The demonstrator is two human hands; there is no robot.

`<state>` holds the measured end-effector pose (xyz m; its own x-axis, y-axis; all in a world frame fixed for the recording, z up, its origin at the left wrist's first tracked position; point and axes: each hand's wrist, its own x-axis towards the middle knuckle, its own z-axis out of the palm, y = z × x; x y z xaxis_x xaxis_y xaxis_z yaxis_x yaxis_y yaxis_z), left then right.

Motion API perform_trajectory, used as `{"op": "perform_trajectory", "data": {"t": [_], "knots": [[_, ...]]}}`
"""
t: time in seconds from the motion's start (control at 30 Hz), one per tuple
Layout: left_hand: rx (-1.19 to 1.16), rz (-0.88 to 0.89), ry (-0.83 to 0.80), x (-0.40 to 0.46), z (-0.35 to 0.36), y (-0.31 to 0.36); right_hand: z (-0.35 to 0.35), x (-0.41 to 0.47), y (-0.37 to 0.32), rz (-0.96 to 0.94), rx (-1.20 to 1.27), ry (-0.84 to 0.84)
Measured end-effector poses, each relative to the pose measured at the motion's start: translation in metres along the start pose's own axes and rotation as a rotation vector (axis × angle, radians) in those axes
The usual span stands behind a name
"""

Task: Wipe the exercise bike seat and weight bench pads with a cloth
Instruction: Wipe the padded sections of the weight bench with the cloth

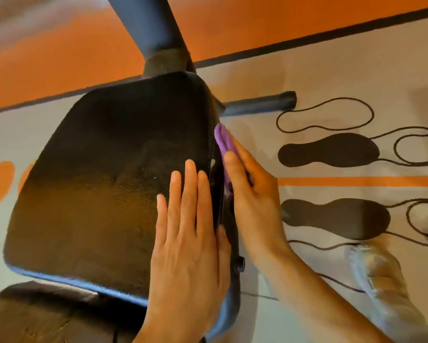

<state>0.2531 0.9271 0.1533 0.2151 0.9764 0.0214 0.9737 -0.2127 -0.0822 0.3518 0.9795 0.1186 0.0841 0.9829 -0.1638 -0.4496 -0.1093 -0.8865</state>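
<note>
Now: wiping right edge of black textured vinyl bench pad point(104, 174) | left hand point(190, 243) flat, steadying, holding nothing | right hand point(252, 194) straight-fingered grip presses purple cloth point(222, 142) | advice: firm pressure, stroke full edge.

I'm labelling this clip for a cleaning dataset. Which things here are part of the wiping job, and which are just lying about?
Part of the job:
black bench pad
purple cloth
right hand, pressing the cloth to the pad's side edge
left hand, flat on the pad

Lying about:
two dark insoles on the floor
black cords
</note>
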Motion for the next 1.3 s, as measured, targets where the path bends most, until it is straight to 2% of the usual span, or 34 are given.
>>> {"op": "perform_trajectory", "data": {"t": [0.1, 0.23, 0.4, 0.53, 0.6, 0.67, 0.73, 0.8, 0.83, 0.9, 1.0, 1.13, 1.2, 1.23, 1.3], "knots": [[0.068, 0.089, -0.012, 0.012, -0.002, 0.000, -0.002, -0.011, 0.003, 0.026, 0.125, -0.022], [0.159, 0.138, -0.054, 0.024, -0.002, 0.002, 0.003, 0.030, 0.008, 0.001, 0.073, 0.035], [0.176, 0.095, -0.080, 0.024, 0.001, 0.004, 0.000, 0.013, 0.016, -0.002, 0.211, -0.122], [0.156, 0.068, -0.078, 0.026, 0.002, 0.006, 0.007, 0.080, 0.012, -0.014, -0.045, -0.076], [0.159, 0.059, -0.073, 0.027, 0.003, 0.006, 0.009, 0.122, 0.011, 0.004, -0.086, -0.091], [0.171, 0.063, -0.065, 0.028, 0.003, 0.007, 0.005, 0.111, 0.021, 0.009, -0.063, -0.115], [0.168, 0.065, -0.050, 0.027, 0.004, 0.007, -0.005, 0.059, 0.030, 0.057, 0.076, -0.197], [0.159, 0.057, -0.046, 0.026, 0.004, 0.008, -0.009, 0.023, 0.029, -0.025, 0.110, -0.233], [0.162, 0.057, -0.050, 0.026, 0.004, 0.008, -0.010, 0.038, 0.029, -0.072, 0.018, -0.218], [0.171, 0.048, -0.065, 0.027, 0.004, 0.009, 0.000, 0.082, 0.022, 0.010, -0.023, -0.209], [0.175, 0.041, -0.056, 0.027, 0.005, 0.009, 0.017, 0.152, 0.007, -0.035, -0.117, -0.190], [0.162, 0.048, -0.058, 0.027, 0.003, 0.010, -0.003, 0.079, 0.031, 0.009, 0.018, -0.225], [0.139, 0.044, -0.063, 0.027, 0.003, 0.010, -0.008, 0.043, 0.034, -0.094, -0.006, -0.223], [0.131, 0.045, -0.060, 0.026, 0.004, 0.010, -0.009, 0.053, 0.032, -0.126, -0.074, -0.211], [0.125, 0.039, -0.055, 0.025, 0.004, 0.009, 0.000, 0.099, 0.026, 0.009, -0.079, -0.217]]}}
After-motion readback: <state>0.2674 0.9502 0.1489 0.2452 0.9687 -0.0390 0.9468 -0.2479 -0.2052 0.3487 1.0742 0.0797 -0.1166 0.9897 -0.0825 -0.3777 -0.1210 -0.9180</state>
